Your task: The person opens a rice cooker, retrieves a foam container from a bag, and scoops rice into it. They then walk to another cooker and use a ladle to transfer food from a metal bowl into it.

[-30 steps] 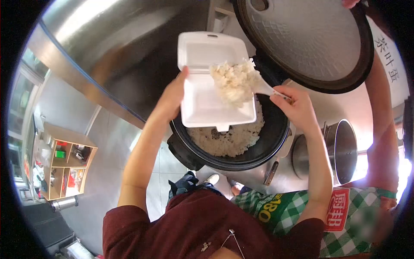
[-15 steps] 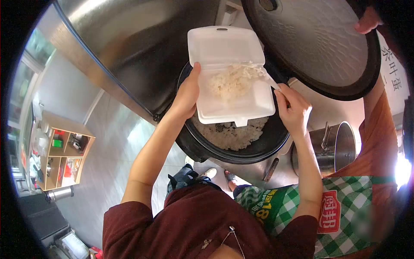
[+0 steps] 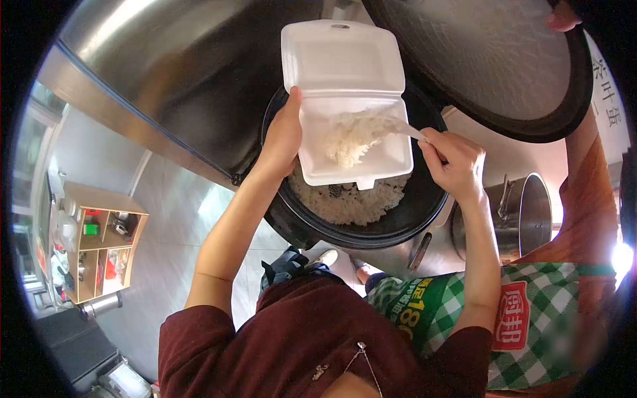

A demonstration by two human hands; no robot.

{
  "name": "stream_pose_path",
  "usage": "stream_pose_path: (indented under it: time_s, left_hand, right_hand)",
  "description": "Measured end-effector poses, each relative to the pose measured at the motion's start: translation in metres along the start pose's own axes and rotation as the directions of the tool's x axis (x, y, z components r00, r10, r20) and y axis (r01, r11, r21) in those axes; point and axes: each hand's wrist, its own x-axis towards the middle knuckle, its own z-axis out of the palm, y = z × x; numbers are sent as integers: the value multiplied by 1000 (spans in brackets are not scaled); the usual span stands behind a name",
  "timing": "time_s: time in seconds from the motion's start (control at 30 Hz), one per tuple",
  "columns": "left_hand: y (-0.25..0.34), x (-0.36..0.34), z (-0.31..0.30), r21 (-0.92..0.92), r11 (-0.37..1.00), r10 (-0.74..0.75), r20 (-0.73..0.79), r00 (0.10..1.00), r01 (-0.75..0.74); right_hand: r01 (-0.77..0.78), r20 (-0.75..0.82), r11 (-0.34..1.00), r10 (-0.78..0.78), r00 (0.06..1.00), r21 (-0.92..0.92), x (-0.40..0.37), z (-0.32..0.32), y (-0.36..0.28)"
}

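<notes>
My left hand (image 3: 283,136) grips the left side of an open white foam takeout box (image 3: 388,159), its lid folded back. A mound of cooked rice (image 3: 352,142) lies in the box. My right hand (image 3: 456,161) is closed around the handle of a whitish rice paddle (image 3: 401,127), whose blade is over the rice and partly covered by it. Below the box stands a round black rice cooker pot (image 3: 424,215) with more rice (image 3: 352,202) inside; the box hides part of it.
Another person's hand (image 3: 564,16) holds up the large round lid (image 3: 491,60) at the upper right. That person wears a green checked apron (image 3: 458,298). A steel pot (image 3: 531,212) stands at right, near a knife-like tool (image 3: 420,251). A steel surface (image 3: 199,66) borders the left; a wooden shelf (image 3: 106,192) is farther off.
The foam box has shifted slightly up and left in view. The paddle has swung further in over the box, and the rice is heaped closer to its front edge.
</notes>
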Motion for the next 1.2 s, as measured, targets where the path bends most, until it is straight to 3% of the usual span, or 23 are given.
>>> stream_pose_path:
  time_s: [0.07,0.2,0.33,0.4,0.43,0.6,0.67,0.7,0.73,0.8,0.93,1.03,1.1,1.13,1.2]
  left_hand:
    - [1,-5,4,-4,998,-57,-30,998,57]
    - [-9,0,0,14,999,-48,2,999,48]
    - [-5,-7,7,36,997,-73,-43,996,74]
    - [-2,-8,9,35,996,-79,-55,995,81]
    - [-1,-9,8,15,998,-56,-26,998,57]
    - [-4,-6,2,-57,998,4,-2,1000,-4]
    - [-5,-3,0,-132,991,3,-10,1000,-4]
    - [-4,-4,1,-133,991,3,-10,1000,-4]
    - [-4,-4,2,-90,996,-9,-31,999,6]
    - [-3,-5,3,-46,999,-22,-50,998,20]
    - [-11,-1,-2,-10,998,56,-11,998,-56]
    - [-19,6,-8,20,993,115,20,993,-115]
    - [-19,5,-9,32,991,132,30,991,-133]
    - [-17,3,-7,-10,993,115,21,993,-115]
    - [-15,0,-5,-53,994,97,12,995,-97]
  right_hand:
    - [185,-43,973,-193,980,-138,1,2,1]
    - [297,41,908,-298,954,-297,-2,7,1]
    - [123,4,982,-124,992,-142,-5,22,-1]
    - [-94,-172,982,122,977,163,-2,24,-2]
    - [-141,-166,957,187,968,253,0,17,-3]
    - [-90,-89,961,117,989,260,6,-11,1]
    - [151,18,987,-150,988,-53,6,-14,4]
    - [239,-3,964,-241,970,-118,5,-8,1]
    - [258,95,947,-244,965,-190,1,-5,-1]
    - [309,108,907,-290,951,-286,-2,3,-9]
    - [288,38,863,-300,953,-414,-4,13,-20]
    - [232,66,864,-227,972,-448,-8,20,-19]
    - [-96,-44,995,95,994,-15,-10,24,-16]
    - [-96,-44,995,95,995,-13,-9,23,-13]
    - [-273,-43,962,273,961,18,-7,14,-7]
